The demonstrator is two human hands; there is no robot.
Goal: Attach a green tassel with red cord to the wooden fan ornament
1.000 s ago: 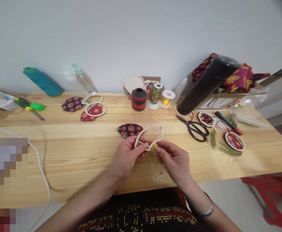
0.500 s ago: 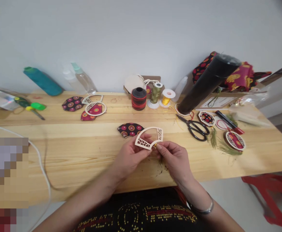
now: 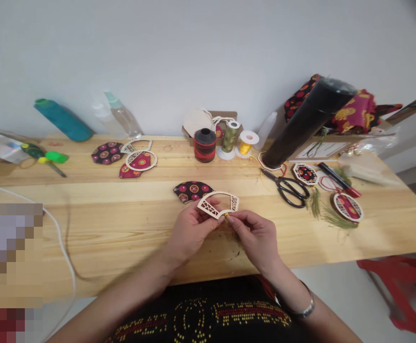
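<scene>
A fan-shaped wooden frame [image 3: 210,208] with lattice cut-outs is pinched in my left hand [image 3: 190,231], above the table. The fingers of my right hand [image 3: 254,233] close on a small yellow thread [image 3: 225,215] at the frame's inner curve. Part of a dark green tassel shows under the right fingers, mostly hidden. Just behind my left hand lies a fan-shaped piece of dark patterned fabric [image 3: 192,190]. Black-handled scissors [image 3: 290,189] rest to the right, apart from both hands.
Thread spools [image 3: 204,145] stand along the wall beside a tall black tube [image 3: 306,126]. Finished round ornaments with tassels [image 3: 348,206] lie at the right. Fabric pieces and wooden frames [image 3: 142,160], a screwdriver [image 3: 54,166] and a white cable [image 3: 63,243] are at the left.
The fan-shaped frame has tipped flatter and dropped slightly in my left hand. My right fingers have moved a little to the left, closer to my left thumb.
</scene>
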